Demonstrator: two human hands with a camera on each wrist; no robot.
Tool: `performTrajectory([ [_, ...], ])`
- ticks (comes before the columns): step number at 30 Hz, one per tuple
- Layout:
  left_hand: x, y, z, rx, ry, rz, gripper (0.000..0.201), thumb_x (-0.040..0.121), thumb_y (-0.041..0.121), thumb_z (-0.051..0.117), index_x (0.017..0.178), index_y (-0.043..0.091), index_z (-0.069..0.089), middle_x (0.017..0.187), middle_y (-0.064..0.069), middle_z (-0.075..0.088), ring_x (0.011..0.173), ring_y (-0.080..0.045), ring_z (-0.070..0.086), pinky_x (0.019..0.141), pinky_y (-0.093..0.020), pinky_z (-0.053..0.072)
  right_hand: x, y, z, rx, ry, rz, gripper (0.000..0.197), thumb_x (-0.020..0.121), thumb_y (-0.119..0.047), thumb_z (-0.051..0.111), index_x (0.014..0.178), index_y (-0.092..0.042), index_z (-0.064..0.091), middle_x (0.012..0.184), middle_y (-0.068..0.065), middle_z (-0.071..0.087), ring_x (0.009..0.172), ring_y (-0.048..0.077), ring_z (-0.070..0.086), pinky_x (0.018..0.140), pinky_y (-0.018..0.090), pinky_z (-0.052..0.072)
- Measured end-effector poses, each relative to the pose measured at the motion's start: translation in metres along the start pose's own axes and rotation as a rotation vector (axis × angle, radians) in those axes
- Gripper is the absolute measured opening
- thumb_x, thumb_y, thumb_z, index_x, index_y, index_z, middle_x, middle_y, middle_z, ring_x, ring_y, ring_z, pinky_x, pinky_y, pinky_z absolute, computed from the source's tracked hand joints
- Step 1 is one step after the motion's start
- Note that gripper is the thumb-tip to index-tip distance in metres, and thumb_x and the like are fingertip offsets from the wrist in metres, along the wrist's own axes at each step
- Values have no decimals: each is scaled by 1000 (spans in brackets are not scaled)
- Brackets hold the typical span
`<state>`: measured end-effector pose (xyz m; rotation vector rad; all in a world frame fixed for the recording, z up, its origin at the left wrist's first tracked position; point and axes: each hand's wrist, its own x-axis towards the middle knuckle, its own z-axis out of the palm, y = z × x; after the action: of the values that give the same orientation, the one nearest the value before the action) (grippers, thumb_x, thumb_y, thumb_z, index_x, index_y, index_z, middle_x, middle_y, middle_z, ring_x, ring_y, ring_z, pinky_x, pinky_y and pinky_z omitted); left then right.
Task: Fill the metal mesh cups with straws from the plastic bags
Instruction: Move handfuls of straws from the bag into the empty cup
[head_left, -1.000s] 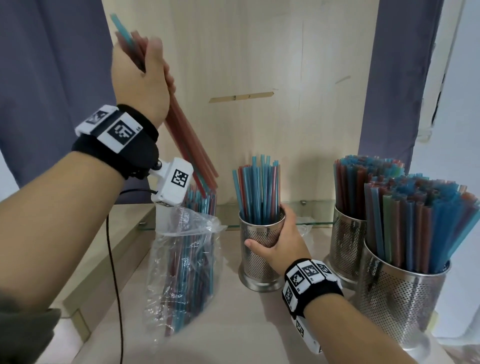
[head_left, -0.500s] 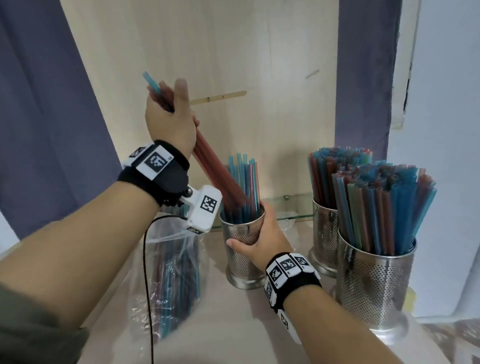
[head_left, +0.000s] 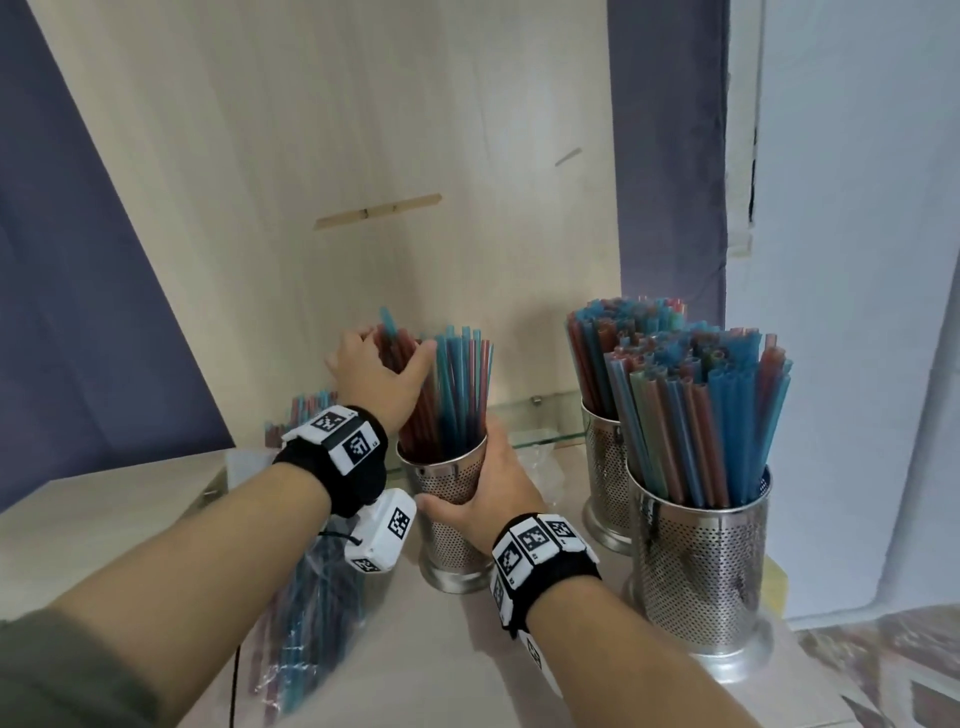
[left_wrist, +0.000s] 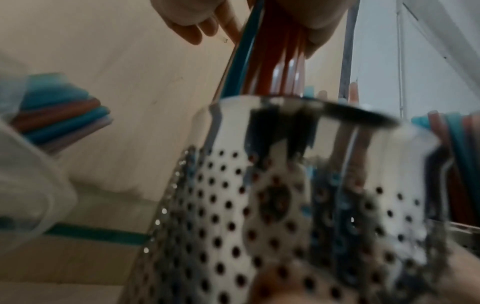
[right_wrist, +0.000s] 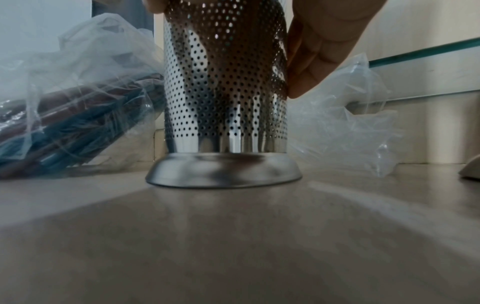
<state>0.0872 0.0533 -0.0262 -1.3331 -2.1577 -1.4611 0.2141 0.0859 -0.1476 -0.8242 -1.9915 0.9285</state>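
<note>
Gripping a bunch of red straws (head_left: 402, 364), the left hand (head_left: 379, 379) feeds them into the middle cup (head_left: 447, 488), which stands on the counter (head_left: 467, 675) with the right hand (head_left: 493, 493) wrapped round its side. Letting go too soon could spill straws over the rim (the cup looks crowded). The bag (head_left: 311, 613) leans just left; two full cups (head_left: 701, 561) crowd the right.

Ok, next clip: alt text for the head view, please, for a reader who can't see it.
The left hand grips a bunch of straws standing in a mesh cup that the right hand holds on the counter. Two fuller cups stand to the right, and a bag of straws lies to the left.
</note>
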Motion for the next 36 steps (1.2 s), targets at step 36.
performTrajectory([
  [36,11,-116,-92,881,-431,-375,99,69,92,39,120,9,60,131,-15,58,122,-34,51,105,-40,34,1,2,3,5,24,-17,117,58,-53,88,147,-37,14,141,-8,49,125,14,52,106,34,45],
])
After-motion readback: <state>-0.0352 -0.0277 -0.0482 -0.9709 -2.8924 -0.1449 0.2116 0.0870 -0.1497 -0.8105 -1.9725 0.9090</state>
